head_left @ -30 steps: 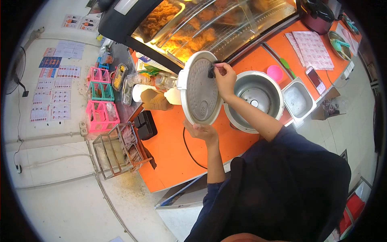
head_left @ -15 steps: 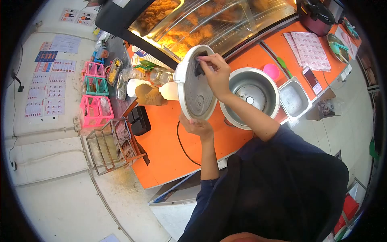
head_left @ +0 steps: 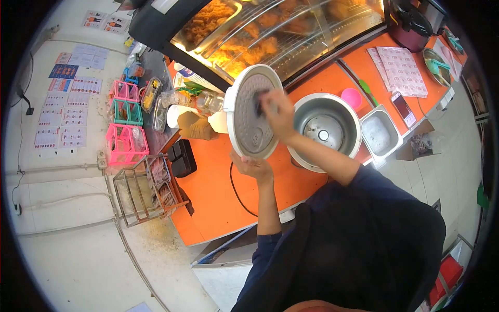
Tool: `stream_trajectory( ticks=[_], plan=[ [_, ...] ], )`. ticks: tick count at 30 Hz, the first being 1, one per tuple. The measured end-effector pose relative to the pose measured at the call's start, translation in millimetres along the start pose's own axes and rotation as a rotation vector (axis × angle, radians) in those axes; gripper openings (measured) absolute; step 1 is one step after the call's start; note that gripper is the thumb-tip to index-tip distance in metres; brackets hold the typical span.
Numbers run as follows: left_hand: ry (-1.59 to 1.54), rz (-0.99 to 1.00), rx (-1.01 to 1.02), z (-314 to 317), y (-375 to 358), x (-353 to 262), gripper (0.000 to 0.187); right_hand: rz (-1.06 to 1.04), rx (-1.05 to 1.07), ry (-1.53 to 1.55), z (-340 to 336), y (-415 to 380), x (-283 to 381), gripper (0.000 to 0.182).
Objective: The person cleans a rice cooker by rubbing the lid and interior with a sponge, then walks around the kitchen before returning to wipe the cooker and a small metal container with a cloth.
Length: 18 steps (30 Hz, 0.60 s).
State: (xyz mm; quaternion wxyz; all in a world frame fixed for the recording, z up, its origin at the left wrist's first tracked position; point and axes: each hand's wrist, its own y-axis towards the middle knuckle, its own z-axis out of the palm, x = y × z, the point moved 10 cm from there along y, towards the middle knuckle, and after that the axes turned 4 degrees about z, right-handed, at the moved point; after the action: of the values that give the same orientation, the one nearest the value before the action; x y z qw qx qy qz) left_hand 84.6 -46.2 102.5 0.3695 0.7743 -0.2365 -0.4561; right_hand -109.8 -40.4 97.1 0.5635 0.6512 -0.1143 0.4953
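A rice cooker lid point(head_left: 248, 117) stands tilted upright, its dimpled grey inner face turned toward my right hand. My left hand point(head_left: 252, 167) grips its lower rim, fingers behind and thumb in front. My right hand point(head_left: 279, 113), slightly blurred, pinches a dark scrubbing pad point(head_left: 259, 102) against the middle of that inner face. Just right of the lid, beneath my right forearm, sits the open rice cooker point(head_left: 332, 127), with a metal interior and a round plate at its bottom.
Behind stands a lit glass display case point(head_left: 291, 36) of fried chicken. To the right lie a pink cup point(head_left: 352, 97), a metal tray point(head_left: 381, 132), a phone point(head_left: 403, 108) and printed paper sheets point(head_left: 401, 70). Bottles point(head_left: 195, 126) and a black box point(head_left: 182, 158) are at left.
My right hand has moved the scrubbing pad down from near the lid's top to its middle. The left hand keeps its grip on the lower rim.
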Motion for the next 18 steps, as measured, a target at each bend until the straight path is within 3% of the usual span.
stream_trajectory(
  ticks=[2,4,6,7,8,10,11,12,14,16,18],
  plan=[
    [0.034,-0.010,0.082,3.5,-7.1,7.1,0.063,0.413,-0.216,0.074,-16.4,19.5,-63.3,0.010],
    [0.016,-0.010,0.075,3.1,-5.7,2.3,0.062,0.384,-0.231,0.085,-16.0,22.4,-40.7,0.010],
    [-0.014,-0.008,0.056,11.4,-1.3,1.8,0.061,-0.118,0.012,0.041,3.4,9.5,46.8,0.005],
    [-0.037,-0.004,0.048,11.7,-1.1,5.1,0.061,-0.140,0.013,0.038,2.2,9.4,53.8,0.007],
    [-0.051,-0.002,0.043,6.8,-3.7,7.3,0.060,-0.128,0.017,0.039,3.1,11.3,42.9,0.007],
    [-0.002,-0.012,0.074,4.0,-6.2,6.4,0.060,0.382,-0.196,0.120,-10.6,25.1,-39.2,0.012],
    [0.033,-0.018,0.104,7.2,-5.1,5.3,0.060,0.431,-0.189,0.122,-9.2,23.9,-49.9,0.010],
    [0.029,-0.010,0.103,9.1,-1.4,1.6,0.060,0.427,-0.196,0.126,-9.4,21.1,-37.9,0.010],
    [0.012,0.005,0.043,6.5,0.8,-8.4,0.060,0.040,-0.058,0.051,-2.5,12.4,42.0,0.007],
    [0.015,-0.020,0.067,7.1,-3.5,2.3,0.061,0.044,-0.015,0.066,1.7,10.6,38.2,0.006],
    [0.022,-0.034,0.075,5.0,-5.4,7.0,0.062,0.371,-0.165,0.170,-5.8,25.0,-24.4,0.004]
  ],
)
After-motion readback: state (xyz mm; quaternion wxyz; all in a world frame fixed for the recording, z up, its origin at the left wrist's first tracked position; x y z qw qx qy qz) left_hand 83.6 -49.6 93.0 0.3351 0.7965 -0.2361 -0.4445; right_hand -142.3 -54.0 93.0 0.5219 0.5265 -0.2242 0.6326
